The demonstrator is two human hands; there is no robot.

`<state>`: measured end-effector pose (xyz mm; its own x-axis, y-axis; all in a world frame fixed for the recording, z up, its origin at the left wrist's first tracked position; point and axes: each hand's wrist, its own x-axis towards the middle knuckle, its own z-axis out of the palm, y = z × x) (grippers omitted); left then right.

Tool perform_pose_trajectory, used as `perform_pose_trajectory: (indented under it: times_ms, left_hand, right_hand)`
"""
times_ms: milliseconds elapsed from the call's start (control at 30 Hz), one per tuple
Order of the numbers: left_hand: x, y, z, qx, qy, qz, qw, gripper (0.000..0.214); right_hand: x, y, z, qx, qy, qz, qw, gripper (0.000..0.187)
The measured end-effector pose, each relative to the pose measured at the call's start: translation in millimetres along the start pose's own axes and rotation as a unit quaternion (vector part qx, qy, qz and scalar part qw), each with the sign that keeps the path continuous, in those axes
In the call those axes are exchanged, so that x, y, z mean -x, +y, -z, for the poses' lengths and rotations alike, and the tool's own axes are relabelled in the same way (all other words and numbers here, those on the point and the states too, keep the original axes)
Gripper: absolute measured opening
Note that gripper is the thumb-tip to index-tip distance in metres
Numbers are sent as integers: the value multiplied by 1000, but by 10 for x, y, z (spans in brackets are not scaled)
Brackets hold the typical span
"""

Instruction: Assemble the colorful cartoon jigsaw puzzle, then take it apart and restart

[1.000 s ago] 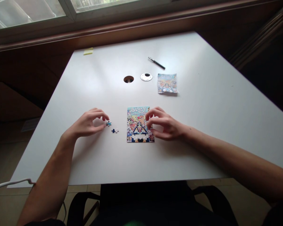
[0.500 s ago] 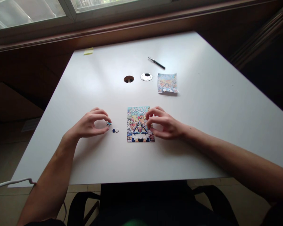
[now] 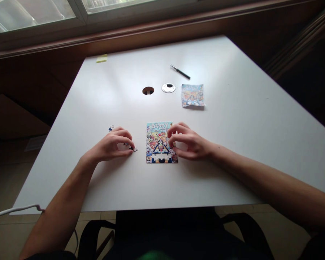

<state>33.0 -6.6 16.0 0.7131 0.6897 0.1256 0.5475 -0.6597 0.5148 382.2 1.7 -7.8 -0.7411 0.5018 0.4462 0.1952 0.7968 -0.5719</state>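
A small colourful jigsaw puzzle [image 3: 159,142] lies assembled on the white table [image 3: 233,119] in front of me. My left hand [image 3: 112,146] rests left of it, fingers curled and pinched over small loose pieces [image 3: 134,148] at its fingertips. Another loose piece [image 3: 111,128] shows just behind that hand. My right hand [image 3: 188,141] sits at the puzzle's right edge, fingers curled and pinched together over that edge; whether a piece is in them is hidden.
A printed puzzle picture sheet [image 3: 192,95] lies further back, right of a round metal cap [image 3: 168,87] and a cable hole [image 3: 148,90]. A black pen [image 3: 180,72] and a yellow sticky note [image 3: 101,58] lie near the far edge. A white cable [image 3: 13,210] hangs at lower left.
My left hand slid right towards the puzzle and now covers the loose pieces it was pinching beside. A piece behind it came into sight. The right hand stayed put.
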Motion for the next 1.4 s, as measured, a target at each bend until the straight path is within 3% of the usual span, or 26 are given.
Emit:
perform_pose_trajectory:
  times_ms: [400,600,733,867,1000,1067,1267,1400]
  left_hand:
    - [-187,370,-316,10,85,-76,993,7]
    - [-182,303,-319,-69,126,-80,986,13]
    - [-89,108,-202,-156,181,2,971,14]
    - [24,-102,-73,-168,185,97,963,13]
    - [131,-245,28,-229,228,231,918,15]
    - [169,-280,57,-233,221,276,906,15]
    - [164,-288,78,-174,189,279,925,13]
    - [66,-147,-18,-126,218,233,939,9]
  right_hand:
    - [-7,-5,-16,5,3,8,1000,12]
    - [-13,-21,-55,39,9,24,999,11]
    - [-4,7,-51,35,13,19,999,10]
    - [2,19,-41,23,22,14,999,10]
    - [4,16,-38,21,20,9,1000,10]
    - [5,17,-38,20,17,6,1000,10]
    - [10,22,-41,20,20,5,1000,10]
    - [9,24,-55,27,23,7,999,10]
